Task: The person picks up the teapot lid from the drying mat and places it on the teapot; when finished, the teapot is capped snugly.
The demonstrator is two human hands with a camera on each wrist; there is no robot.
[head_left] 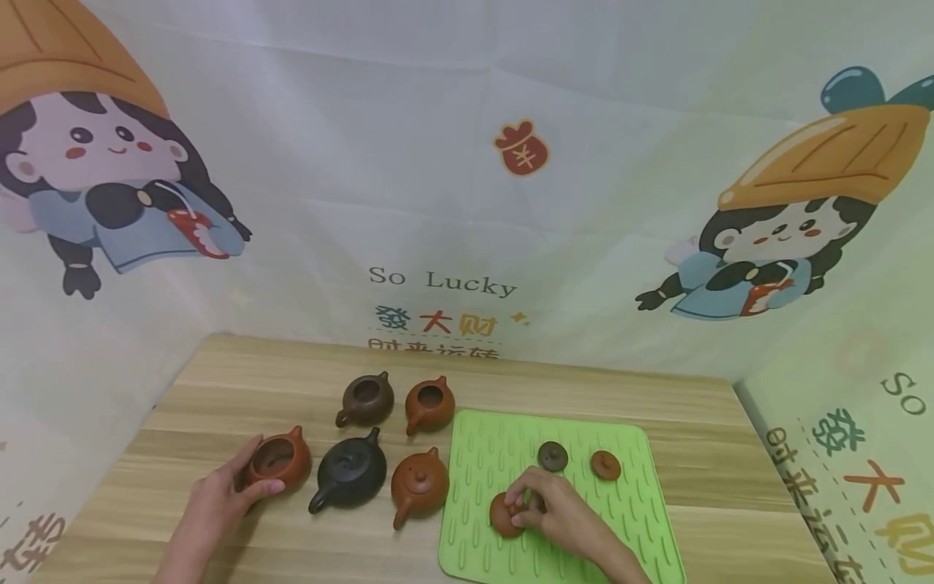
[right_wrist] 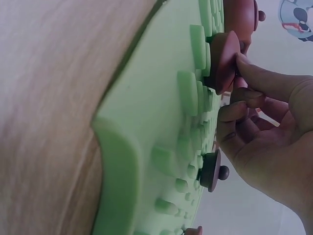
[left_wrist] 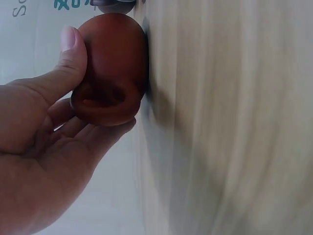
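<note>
At the left of the table, my left hand (head_left: 212, 503) holds a lidless reddish-brown teapot (head_left: 293, 464), thumb on the near side and fingers round the far side. The left wrist view shows this teapot (left_wrist: 115, 49) standing on the wood, its handle towards the wrist. Over the green mat (head_left: 467, 438), my right hand (head_left: 565, 513) pinches the knob of a reddish-brown teapot lid (head_left: 502, 517). In the right wrist view that lid (right_wrist: 224, 63) sits against the mat's raised ridges; its knob is mostly hidden by the fingers.
Between the hands stand a black lidded teapot (head_left: 353, 472) and an orange-brown lidded teapot (head_left: 421, 491). Behind them are two lidless teapots, one dark brown (head_left: 375, 412), one orange-brown (head_left: 438, 414). A dark lid (head_left: 552, 457) and an orange-brown lid (head_left: 606, 465) lie on the mat.
</note>
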